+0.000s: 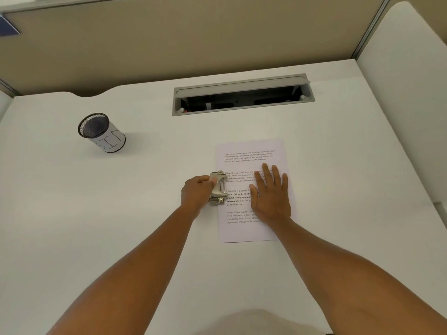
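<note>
A printed sheet of paper (244,151) lies on the white desk (121,213), right of centre. A metal hole punch (218,188) sits over the middle of the sheet's left edge. My left hand (196,194) grips the punch from the left, fingers curled round its lever. My right hand (271,192) lies flat on the paper with straight, spread fingers, pressing it down just right of the punch.
A mesh pen cup (101,132) wrapped in white paper stands at the back left. A grey cable hatch (243,94) stands open in the desk behind the paper. Beige partition walls (169,39) close the desk at the back and the right.
</note>
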{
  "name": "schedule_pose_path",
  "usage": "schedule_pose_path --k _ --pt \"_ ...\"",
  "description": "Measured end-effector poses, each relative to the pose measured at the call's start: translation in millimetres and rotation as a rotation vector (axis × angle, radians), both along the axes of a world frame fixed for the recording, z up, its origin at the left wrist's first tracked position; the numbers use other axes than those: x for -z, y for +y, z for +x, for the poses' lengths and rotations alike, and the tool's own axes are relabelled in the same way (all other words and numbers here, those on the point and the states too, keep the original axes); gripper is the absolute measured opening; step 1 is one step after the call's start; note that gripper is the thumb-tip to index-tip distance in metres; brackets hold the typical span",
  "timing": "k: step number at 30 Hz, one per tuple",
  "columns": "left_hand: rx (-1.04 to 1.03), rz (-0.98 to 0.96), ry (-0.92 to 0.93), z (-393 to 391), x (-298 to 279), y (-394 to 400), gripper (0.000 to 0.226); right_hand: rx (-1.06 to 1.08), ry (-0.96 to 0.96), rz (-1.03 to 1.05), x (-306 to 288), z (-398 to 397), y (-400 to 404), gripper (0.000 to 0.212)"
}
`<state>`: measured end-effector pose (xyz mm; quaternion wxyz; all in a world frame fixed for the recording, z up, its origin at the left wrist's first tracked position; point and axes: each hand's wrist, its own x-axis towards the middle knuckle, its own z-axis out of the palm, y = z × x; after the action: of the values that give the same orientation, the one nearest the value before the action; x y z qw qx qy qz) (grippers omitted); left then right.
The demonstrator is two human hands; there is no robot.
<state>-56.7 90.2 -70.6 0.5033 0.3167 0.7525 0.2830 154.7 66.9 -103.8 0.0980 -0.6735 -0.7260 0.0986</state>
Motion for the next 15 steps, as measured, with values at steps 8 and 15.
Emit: schedule_pose_path --k 8,15 --pt "-0.043 0.059 0.062 1.5 4.1 -2.6 0.038 0.004 0.012 0.015 0.9 -0.8 0.1 0.050" --pt "-0.040 0.074 0.103 1.9 5.2 -4.8 0.029 0.003 0.012 0.003 0.7 0.4 -0.3 0.051"
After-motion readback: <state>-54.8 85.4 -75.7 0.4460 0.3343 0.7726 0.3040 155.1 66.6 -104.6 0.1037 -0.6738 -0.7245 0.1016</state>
